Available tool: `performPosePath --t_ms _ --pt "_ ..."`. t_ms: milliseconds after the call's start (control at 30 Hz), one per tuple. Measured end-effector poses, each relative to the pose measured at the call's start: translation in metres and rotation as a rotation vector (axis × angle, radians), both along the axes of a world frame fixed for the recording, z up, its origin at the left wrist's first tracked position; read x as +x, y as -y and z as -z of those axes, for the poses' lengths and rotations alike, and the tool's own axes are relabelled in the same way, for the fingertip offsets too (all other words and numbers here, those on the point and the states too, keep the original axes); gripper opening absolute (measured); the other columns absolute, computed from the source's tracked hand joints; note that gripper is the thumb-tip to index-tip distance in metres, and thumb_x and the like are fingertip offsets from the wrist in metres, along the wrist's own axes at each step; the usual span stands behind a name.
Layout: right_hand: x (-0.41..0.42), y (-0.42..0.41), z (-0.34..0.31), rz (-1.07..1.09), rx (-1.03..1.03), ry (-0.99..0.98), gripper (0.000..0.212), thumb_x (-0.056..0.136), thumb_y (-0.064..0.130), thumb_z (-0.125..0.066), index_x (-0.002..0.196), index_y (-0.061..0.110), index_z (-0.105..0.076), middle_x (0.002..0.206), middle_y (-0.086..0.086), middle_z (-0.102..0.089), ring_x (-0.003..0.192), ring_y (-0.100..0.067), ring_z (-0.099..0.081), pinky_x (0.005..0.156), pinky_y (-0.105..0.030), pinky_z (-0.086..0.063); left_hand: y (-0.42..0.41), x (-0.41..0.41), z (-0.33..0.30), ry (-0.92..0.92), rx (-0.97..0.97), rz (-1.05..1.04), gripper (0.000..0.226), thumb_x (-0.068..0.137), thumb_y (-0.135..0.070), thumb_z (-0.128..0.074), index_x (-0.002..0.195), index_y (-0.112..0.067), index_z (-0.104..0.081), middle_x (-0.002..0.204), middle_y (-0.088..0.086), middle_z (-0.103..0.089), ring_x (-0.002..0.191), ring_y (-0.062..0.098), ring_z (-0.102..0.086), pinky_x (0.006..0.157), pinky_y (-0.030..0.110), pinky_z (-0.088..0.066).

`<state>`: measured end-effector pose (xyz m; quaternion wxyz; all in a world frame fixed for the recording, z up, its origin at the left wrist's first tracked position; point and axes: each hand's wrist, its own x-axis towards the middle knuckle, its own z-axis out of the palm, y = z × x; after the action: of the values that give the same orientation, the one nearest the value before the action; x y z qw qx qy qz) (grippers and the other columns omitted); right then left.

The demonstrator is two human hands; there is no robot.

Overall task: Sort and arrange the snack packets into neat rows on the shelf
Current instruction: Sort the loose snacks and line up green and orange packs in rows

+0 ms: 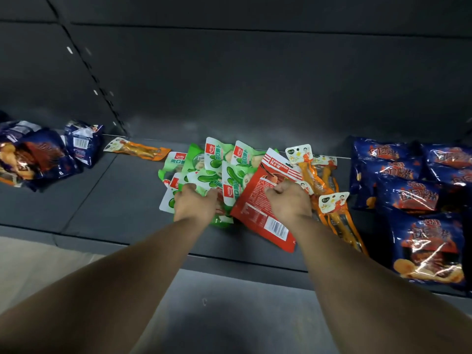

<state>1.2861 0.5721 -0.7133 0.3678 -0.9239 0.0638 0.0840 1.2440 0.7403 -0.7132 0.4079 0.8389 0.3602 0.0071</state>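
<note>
A loose heap of green-and-white snack packets (pixel 217 164) lies in the middle of the dark shelf (pixel 107 200). My left hand (pixel 195 201) rests on the heap's near side with its fingers curled into the green packets. A red packet (pixel 258 213) lies tilted over the heap's right edge, back side up, and my right hand (pixel 287 200) grips it near its middle. Several long orange packets (pixel 329 198) lie just right of the red one, partly under my right wrist.
Blue chip bags (pixel 408 198) lie in overlapping rows at the right end of the shelf. More blue bags (pixel 38 159) sit jumbled at the left. One orange packet (pixel 136 149) lies alone at the back. The shelf's front edge (pixel 242 259) runs below my forearms.
</note>
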Motion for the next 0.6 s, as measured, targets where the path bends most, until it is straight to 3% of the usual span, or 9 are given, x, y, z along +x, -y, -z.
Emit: performPosePath --t_ms 133,333,533,600 --pt "0.0 -0.019 -0.004 0.015 -0.037 0.019 0.03 0.095 0.035 -0.052 0.106 0.011 -0.066 0.111 -0.007 -0.066 0.102 -0.026 -0.06 0.08 -0.027 -0.043 -0.027 0.0 0.003 0.012 0.019 0.019 0.055 0.091 -0.035 -0.056 0.137 -0.009 -0.04 0.138 0.015 -0.039 0.124 0.035 -0.044 0.099 0.041 -0.037" --pt "0.002 -0.067 -0.004 0.056 -0.009 0.085 0.025 0.092 0.029 -0.056 0.091 0.008 -0.07 0.098 -0.011 -0.069 0.094 -0.027 -0.062 0.08 -0.03 -0.047 -0.064 0.009 0.011 0.038 -0.009 0.057 0.05 0.092 -0.033 -0.054 0.136 -0.011 -0.043 0.137 0.014 -0.039 0.124 0.034 -0.044 0.099 0.039 -0.037" --pt "-0.009 -0.106 0.012 0.046 -0.068 0.067 0.023 0.092 0.032 -0.057 0.091 0.013 -0.069 0.091 -0.005 -0.07 0.082 -0.02 -0.063 0.071 -0.026 -0.047 -0.1 0.018 0.024 0.056 0.008 0.11 0.044 0.091 -0.031 -0.054 0.128 -0.007 -0.05 0.127 0.016 -0.044 0.12 0.033 -0.043 0.095 0.038 -0.039" --pt "-0.015 -0.115 0.015 0.036 -0.117 0.065 0.024 0.093 0.033 -0.056 0.09 0.013 -0.067 0.087 -0.004 -0.069 0.077 -0.018 -0.062 0.06 -0.021 -0.044 -0.112 0.022 0.026 0.053 -0.018 0.079 0.045 0.09 -0.031 -0.055 0.128 -0.006 -0.049 0.129 0.017 -0.043 0.121 0.034 -0.042 0.094 0.04 -0.039"
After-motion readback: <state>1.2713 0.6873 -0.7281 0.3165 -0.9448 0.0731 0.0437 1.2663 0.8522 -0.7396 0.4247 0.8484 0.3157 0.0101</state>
